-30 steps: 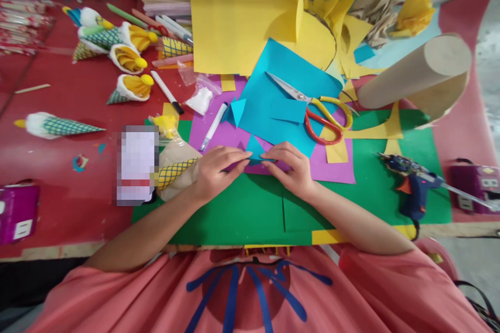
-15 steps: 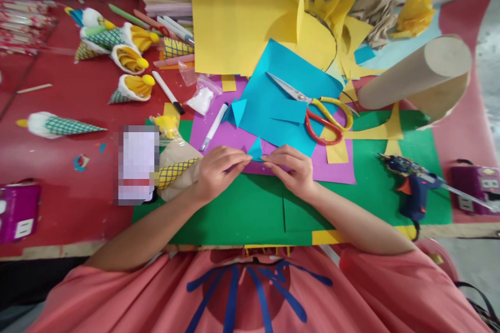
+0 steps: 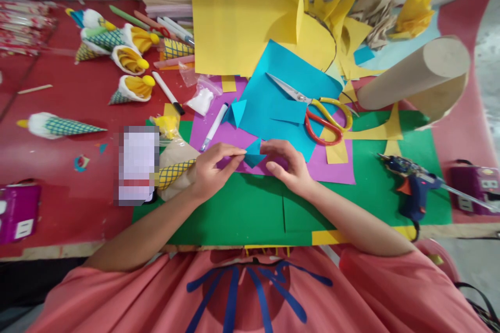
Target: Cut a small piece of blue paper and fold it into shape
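Observation:
A small folded piece of blue paper (image 3: 255, 153) is pinched by its left corner between the thumb and fingers of my left hand (image 3: 219, 165). My right hand (image 3: 289, 165) is beside the paper's right edge, thumb and fingers apart and curved around that side. Both hands are above purple paper (image 3: 332, 173) near its front edge. Just beyond them lies a large blue sheet (image 3: 265, 88), with scissors (image 3: 312, 106) on it, their handles yellow and red. Another folded blue piece (image 3: 237, 112) sits at its left, next to a white marker (image 3: 214, 127).
A glue gun (image 3: 416, 187) lies at the right on the green sheet (image 3: 234, 218). Behind it leans a large cardboard tube (image 3: 410, 73). Yellow card (image 3: 234, 26) stretches along the back. Paper cones (image 3: 74, 125) and a pixelated object (image 3: 137, 164) are at the left.
My right hand has let go of the folded blue paper and its fingers have spread. The paper, held by my left hand, has tilted and shows more of its folded faces.

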The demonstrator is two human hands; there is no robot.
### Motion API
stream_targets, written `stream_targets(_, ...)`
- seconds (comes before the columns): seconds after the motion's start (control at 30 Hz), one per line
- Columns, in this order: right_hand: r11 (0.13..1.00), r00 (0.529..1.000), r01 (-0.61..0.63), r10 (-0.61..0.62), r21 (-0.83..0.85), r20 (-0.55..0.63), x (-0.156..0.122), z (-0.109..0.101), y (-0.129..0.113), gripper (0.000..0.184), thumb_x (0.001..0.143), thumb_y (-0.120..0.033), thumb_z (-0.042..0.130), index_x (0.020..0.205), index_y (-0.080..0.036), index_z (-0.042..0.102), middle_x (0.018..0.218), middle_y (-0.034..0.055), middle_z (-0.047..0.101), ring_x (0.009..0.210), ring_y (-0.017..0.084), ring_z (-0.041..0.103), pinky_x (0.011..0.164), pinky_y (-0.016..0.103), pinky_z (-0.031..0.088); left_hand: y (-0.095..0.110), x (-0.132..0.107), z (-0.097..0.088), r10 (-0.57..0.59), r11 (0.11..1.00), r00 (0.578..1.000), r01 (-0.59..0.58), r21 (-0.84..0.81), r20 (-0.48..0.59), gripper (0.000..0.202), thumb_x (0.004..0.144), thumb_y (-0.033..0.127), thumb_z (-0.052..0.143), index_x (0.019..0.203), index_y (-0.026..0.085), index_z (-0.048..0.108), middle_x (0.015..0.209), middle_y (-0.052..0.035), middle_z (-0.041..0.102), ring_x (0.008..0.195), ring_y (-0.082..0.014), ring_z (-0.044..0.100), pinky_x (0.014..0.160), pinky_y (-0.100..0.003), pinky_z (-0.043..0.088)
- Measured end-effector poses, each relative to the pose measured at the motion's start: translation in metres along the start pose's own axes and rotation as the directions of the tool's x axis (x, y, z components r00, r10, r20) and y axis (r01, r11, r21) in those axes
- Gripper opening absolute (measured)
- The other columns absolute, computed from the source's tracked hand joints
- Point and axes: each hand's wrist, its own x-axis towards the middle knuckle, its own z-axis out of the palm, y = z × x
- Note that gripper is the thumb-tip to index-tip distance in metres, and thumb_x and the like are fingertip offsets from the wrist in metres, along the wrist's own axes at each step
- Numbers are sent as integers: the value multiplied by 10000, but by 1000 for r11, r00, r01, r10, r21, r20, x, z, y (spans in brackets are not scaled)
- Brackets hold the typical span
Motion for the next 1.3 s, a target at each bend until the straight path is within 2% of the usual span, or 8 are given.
stream_targets(0.1, 998, 1000, 24, -23, -63, 9, 3, 1, -2, 344, 799, -404, 683, 1060, -203, 583, 992, 74, 691, 839, 167, 670, 750, 302, 546, 1, -1, 0, 16, 1000, 999, -16, -1, 30, 96, 827, 191, 654, 914, 216, 685, 825, 6, 730, 759, -113, 677, 725, -238, 562)
stream_targets(0.2, 994, 1000, 26, -28, -110, -13, 4, 1, 0, 224, 807, -365, 683, 930, -195, 607, 876, 55, 685, 772, 155, 645, 714, 297, 532, 3, -3, 1, -3, 1000, 997, 4, -11, 74, 146, 823, 194, 656, 968, 213, 664, 866, 0, 728, 770, -109, 677, 735, -228, 560)
stream_targets(0.4, 999, 999, -17, 15, -30, -51, 4, 3, 3, 166, 832, -340, 656, 808, -186, 601, 783, 31, 650, 709, 138, 611, 676, 290, 503, 5, 0, 1, -190, 966, 945, 228, -121, 265, 311, 854, 349, 617, 1112, 182, 573, 915, -32, 704, 792, -116, 672, 674, -202, 535)
stream_targets(0.5, 995, 994, -93, 95, 37, -56, 4, 5, 3, 203, 813, -366, 675, 812, -187, 581, 753, 12, 626, 668, 124, 592, 649, 278, 490, 8, 6, 0, -181, 969, 908, 231, -91, 377, 232, 897, 392, 536, 864, 171, 597, 735, 5, 654, 657, -100, 621, 581, -188, 485)
stream_targets(0.57, 986, 988, -144, 148, 83, -48, 4, 6, 3, 248, 788, -380, 701, 833, -188, 551, 731, -10, 592, 621, 101, 563, 609, 254, 474, 9, 9, 0, -169, 976, 896, 211, -58, 409, 291, 917, 380, 497, 722, 173, 559, 625, 27, 591, 578, -94, 571, 535, -193, 447)
stream_targets(0.83, 916, 959, -282, 281, 286, 47, 8, 5, 1, 497, 778, -415, 704, 1150, -220, 439, 771, -37, 548, 607, 74, 543, 546, 196, 439, 9, 8, -1, -241, 957, 857, 289, -37, 455, 333, 922, 366, 481, 649, 177, 496, 577, 47, 539, 542, -87, 520, 525, -199, 395)
stream_targets(1.0, 918, 948, -316, 317, 240, 35, 7, 3, 0, 256, 828, -408, 647, 824, -163, 574, 686, -23, 544, 595, 76, 519, 555, 206, 416, 11, 10, -2, -271, 946, 819, 324, -16, 505, 336, 924, 375, 464, 657, 177, 512, 600, 39, 530, 571, -94, 509, 558, -214, 386)
stream_targets(1.3, 925, 945, -324, 325, 199, 30, 9, 2, -4, 274, 848, -400, 621, 719, -160, 596, 627, -19, 564, 556, 78, 512, 536, 207, 412, 11, 9, -2, -231, 953, 814, 300, -45, 534, 366, 936, 322, 423, 599, 180, 428, 570, 44, 440, 550, -88, 437, 563, -228, 345)
